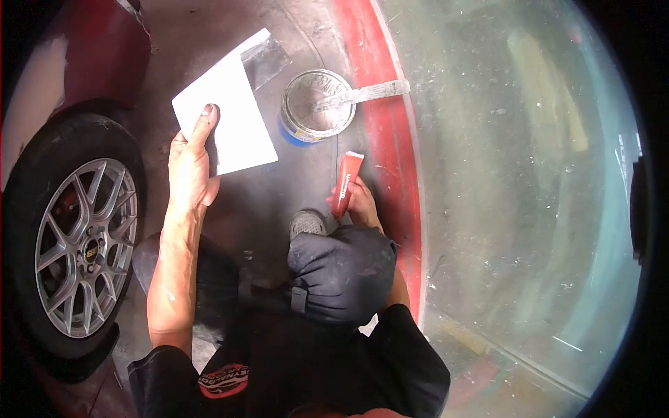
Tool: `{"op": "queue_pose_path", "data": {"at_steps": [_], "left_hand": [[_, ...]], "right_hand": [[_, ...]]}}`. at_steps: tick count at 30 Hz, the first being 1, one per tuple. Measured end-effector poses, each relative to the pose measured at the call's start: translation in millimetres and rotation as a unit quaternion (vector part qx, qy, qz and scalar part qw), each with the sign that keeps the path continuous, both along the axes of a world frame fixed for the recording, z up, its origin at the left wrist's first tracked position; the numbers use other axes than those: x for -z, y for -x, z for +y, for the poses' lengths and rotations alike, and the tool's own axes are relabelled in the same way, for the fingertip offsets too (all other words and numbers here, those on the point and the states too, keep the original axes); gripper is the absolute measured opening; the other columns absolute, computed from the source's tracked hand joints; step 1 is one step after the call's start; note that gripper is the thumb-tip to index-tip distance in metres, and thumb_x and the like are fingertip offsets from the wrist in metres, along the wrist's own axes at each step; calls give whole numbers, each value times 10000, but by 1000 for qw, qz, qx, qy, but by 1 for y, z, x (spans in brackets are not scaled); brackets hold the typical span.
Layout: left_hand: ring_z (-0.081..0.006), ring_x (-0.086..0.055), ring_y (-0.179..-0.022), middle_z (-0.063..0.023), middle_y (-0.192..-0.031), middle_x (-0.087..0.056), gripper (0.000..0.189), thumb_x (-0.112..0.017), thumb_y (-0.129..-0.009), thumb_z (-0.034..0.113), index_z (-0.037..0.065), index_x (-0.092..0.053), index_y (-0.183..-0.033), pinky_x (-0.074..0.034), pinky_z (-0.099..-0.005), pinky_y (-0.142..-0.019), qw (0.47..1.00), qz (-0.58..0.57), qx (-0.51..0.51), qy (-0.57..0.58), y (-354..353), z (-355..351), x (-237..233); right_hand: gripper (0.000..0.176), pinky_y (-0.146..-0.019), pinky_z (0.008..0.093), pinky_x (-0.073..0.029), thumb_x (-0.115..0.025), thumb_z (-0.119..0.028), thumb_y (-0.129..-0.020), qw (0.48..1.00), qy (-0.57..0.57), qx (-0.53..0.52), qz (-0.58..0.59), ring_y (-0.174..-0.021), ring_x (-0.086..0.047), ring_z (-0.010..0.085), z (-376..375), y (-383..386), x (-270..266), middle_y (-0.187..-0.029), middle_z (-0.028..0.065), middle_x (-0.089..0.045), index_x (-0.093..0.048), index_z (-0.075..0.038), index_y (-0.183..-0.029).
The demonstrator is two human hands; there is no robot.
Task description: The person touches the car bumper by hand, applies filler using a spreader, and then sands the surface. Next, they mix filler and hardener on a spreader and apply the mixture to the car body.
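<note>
A white sheet or board is held up by my left hand, with the thumb flat on its face and the other fingers mostly hidden behind it. My right hand is closed around a red tube with white lettering, its flat end pointing up. Between and beyond the hands stands an open can holding a pale paste. A mixing stick rests in the paste and leans over the can's right rim.
At the left are a car wheel and a dark red car body. A red painted stripe curves along the right, beside a dusty, glassy surface. A dark sheet lies behind the white one. My bent knee is below the tube.
</note>
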State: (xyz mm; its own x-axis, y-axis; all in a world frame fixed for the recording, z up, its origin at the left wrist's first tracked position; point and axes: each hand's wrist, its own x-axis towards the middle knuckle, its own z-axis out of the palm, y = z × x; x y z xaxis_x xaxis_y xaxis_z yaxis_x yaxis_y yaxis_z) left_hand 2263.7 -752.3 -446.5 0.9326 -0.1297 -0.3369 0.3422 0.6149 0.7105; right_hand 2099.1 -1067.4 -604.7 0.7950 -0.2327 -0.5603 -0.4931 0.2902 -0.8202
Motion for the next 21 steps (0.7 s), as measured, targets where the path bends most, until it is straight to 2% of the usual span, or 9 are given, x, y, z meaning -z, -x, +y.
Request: {"op": "queue_pose_path", "data": {"at_steps": [1, 4, 10, 13, 16, 21], "left_hand": [[-127, -644, -888, -44, -985, -684, 211, -681, -933, 219, 33, -672, -1033, -535, -310, -787, 1000, 3, 7, -2, 0, -2, 0], [-130, -645, -887, -49, -980, -687, 222, -679, -935, 228, 29, -672, -1033, -535, -311, -785, 1000, 6, 27, -8, 1, -7, 0], [-122, -646, -849, -52, -957, -694, 246, -693, -925, 251, 30, -682, -1033, -533, -308, -761, 998, 8, 61, -29, 8, -11, 6], [-109, -642, -799, -41, -925, -697, 251, -691, -927, 253, 22, -686, -1025, -527, -293, -718, 996, 12, 74, -39, 11, -12, 6], [-94, -635, -775, -33, -905, -697, 244, -687, -931, 251, 22, -690, -1015, -520, -280, -698, 995, 8, 93, -44, 13, -14, 5], [-96, -635, -761, -30, -901, -699, 240, -683, -933, 246, 22, -690, -1018, -519, -274, -691, 991, 13, 130, -38, 17, -19, 4]], "right_hand": [[274, -737, 359, -574, -474, -241, -1015, 995, -94, 43, -5, -795, -679, 233, 12, -8, -28, -923, 129, -654, -537, -13, -1151], [256, -745, 380, -584, -454, -201, -1024, 997, -17, -1, -78, -807, -685, 226, 27, -22, -61, -946, 141, -666, -549, 0, -1152], [271, -767, 369, -587, -476, -167, -1014, 987, 39, -42, -147, -810, -694, 222, 29, -38, -92, -959, 162, -684, -547, 37, -1179], [280, -743, 356, -588, -480, -186, -1018, 984, 77, -46, -151, -786, -693, 212, 32, -45, -117, -902, 151, -689, -558, 40, -1163], [298, -707, 333, -581, -488, -214, -1021, 980, 52, -41, -186, -737, -686, 188, 30, -50, -134, -850, 123, -686, -576, 35, -1159], [353, -655, 322, -556, -482, -287, -1030, 966, 128, -71, -212, -664, -664, 178, 35, -57, -167, -746, 104, -664, -579, 37, -1132]]}}
